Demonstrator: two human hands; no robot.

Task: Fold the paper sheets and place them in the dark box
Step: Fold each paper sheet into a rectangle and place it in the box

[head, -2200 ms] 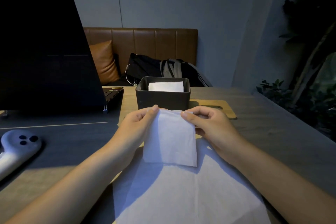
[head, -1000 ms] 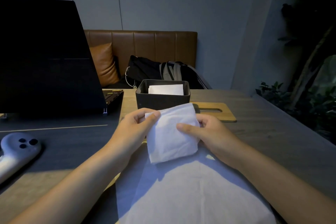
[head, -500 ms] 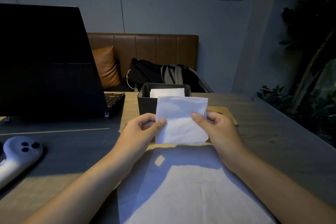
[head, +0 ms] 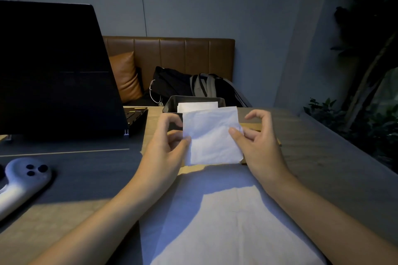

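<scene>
Over the surface [head: 323, 157], your left hand [head: 170, 146] and right hand [head: 256, 146] each keep a pinching grip on the folded sheet [head: 212, 135] before the dark box [head: 172, 103].

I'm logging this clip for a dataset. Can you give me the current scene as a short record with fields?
held item: folded paper sheet, raised in front of the dark box
left hand: pinches the sheet's left edge
right hand: pinches the sheet's right edge
box contents: white folded paper already inside
table: unfolded sheet lying flat near the person
</scene>
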